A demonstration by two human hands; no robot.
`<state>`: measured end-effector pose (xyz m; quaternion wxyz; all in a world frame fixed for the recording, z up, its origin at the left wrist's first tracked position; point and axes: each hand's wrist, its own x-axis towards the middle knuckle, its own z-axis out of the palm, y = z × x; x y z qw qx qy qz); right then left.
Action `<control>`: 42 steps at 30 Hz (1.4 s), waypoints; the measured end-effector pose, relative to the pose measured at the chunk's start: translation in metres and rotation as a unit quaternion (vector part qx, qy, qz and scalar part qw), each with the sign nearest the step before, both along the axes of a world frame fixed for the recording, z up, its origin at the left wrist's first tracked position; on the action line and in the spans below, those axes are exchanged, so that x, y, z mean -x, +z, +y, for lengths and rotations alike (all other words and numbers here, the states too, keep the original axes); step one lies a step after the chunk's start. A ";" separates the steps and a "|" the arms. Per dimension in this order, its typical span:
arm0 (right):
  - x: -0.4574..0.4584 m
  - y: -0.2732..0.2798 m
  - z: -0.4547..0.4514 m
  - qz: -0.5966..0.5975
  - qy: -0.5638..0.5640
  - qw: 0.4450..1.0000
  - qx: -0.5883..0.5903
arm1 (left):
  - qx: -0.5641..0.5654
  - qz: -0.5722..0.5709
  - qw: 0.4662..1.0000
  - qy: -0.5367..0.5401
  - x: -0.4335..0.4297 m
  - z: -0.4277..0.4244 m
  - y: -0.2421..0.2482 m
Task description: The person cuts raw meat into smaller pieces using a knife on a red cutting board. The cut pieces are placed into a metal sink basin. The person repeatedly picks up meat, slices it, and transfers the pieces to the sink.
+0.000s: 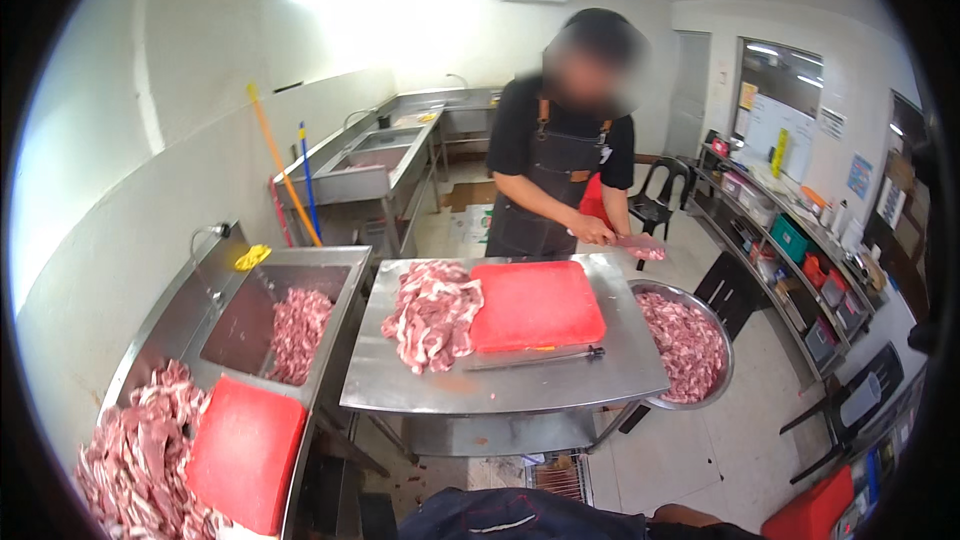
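Neither of my hands is in view; only dark clothing [525,517] and part of an arm show at the bottom edge. Before me, a red cutting board [536,305] lies on a steel table [420,394], with a pile of raw meat slices [437,315] against its left side. A long thin metal tool with a dark handle [540,358] lies along the board's near edge. At left, a second red cutting board [246,454] rests beside a large heap of raw meat strips [142,457]. Cut meat pieces [300,330] fill part of the sink behind it.
Across the table a co-worker in an apron [547,195] holds a knife and a piece of meat [645,246] over a large metal basin [686,349] of cut meat. Plastic chairs [658,195] and steel shelving [780,240] stand at right. A floor grate [559,478] lies below the table.
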<state>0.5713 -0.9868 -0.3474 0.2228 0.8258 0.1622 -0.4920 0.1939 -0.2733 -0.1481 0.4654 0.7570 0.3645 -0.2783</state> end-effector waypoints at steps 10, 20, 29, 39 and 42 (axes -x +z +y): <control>-0.024 0.080 0.126 -0.042 0.041 0.988 -0.146 | 0.024 -0.040 0.999 -0.007 -0.006 0.027 0.018; 0.056 0.079 0.236 -0.026 0.090 0.982 -0.165 | 0.026 -0.515 0.839 0.175 -0.011 0.160 0.195; 0.070 0.107 0.291 -0.001 0.081 0.982 -0.170 | 0.014 -0.387 0.921 0.034 0.027 0.148 0.173; 0.023 0.054 0.277 0.004 0.110 0.985 -0.130 | 0.074 -0.228 0.970 0.043 0.033 0.089 0.093; -0.005 0.049 0.277 0.039 0.060 0.995 -0.076 | 0.083 -0.184 0.976 0.084 0.031 0.078 0.056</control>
